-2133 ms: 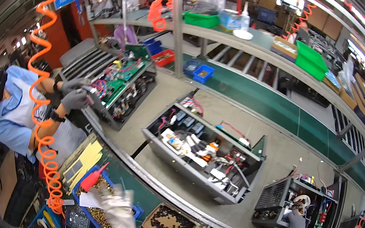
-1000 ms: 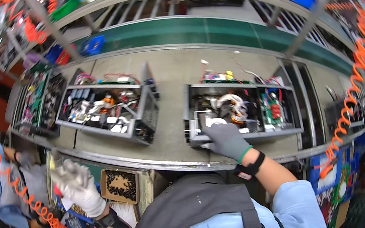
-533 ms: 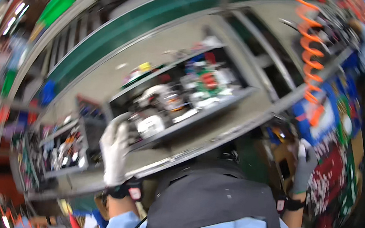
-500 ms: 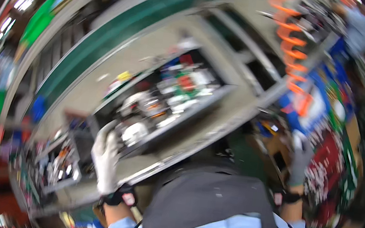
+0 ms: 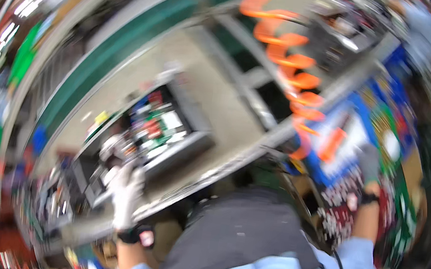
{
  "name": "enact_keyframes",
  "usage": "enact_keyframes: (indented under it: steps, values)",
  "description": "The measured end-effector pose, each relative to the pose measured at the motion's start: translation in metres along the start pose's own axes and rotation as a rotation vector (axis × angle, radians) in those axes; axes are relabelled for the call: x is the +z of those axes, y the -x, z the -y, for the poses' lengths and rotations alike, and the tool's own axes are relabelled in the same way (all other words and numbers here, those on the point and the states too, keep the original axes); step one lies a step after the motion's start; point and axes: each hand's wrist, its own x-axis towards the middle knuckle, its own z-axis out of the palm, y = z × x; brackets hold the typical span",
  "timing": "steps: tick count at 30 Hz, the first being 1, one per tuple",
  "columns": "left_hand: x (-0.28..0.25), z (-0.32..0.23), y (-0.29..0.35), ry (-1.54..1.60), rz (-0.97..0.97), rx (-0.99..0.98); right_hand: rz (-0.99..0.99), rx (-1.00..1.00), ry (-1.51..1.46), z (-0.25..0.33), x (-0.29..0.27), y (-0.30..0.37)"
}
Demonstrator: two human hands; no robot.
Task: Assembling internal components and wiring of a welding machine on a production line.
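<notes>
My left hand (image 5: 127,193), in a white glove, is at the near side of a grey tray (image 5: 183,149) holding small mixed parts. Its fingers point toward the tray but are smeared, so any grip cannot be made out. A pale rounded part (image 5: 113,148) lies in the tray just beyond the fingertips. My right hand (image 5: 369,163), in a grey glove, is out to the right over colourful parts. Its fingers are blurred and partly hidden. Near it, an orange-and-dark hand tool (image 5: 334,140) lies over a blue and white surface (image 5: 350,125).
An orange coiled hose (image 5: 291,57) hangs across the workbench (image 5: 230,106). Another tray of parts (image 5: 63,196) stands at the left, and a dark bin (image 5: 341,45) at the far right. Heaps of dark red pieces (image 5: 339,208) and green pieces (image 5: 405,219) lie at the right. Another person's blue sleeve (image 5: 422,31) shows beyond.
The view has swung, so the tray appears further left and lower and the coiled hose further left. My right hand has reached further out, past the orange-and-dark tool. My left hand remains by the tray.
</notes>
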Motion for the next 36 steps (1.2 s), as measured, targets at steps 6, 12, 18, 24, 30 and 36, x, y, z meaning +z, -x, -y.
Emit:
enact_keyframes:
  steps: [6,12,18,24,30,36]
  values:
    - [0.005,0.006,0.027,0.243,-0.283,0.084,0.003,-0.042,-0.459,0.057,-0.015,-0.065]
    - [-0.054,0.061,0.079,0.558,-0.738,-0.274,0.199,-0.304,0.249,0.036,0.106,-0.099]
    - [-0.106,0.125,0.083,0.605,-0.841,-0.406,0.094,-0.127,0.106,0.005,0.131,-0.099]
    - [-0.124,0.162,0.059,0.694,-0.765,-0.341,0.041,-0.217,0.034,-0.009,0.119,-0.084]
    - [-0.132,0.158,0.043,0.633,-0.692,-0.264,0.063,0.066,-0.335,0.014,0.079,-0.084]
    - [-0.099,0.115,0.007,0.752,-0.534,-0.164,0.148,0.409,-1.026,-0.006,0.077,-0.082]
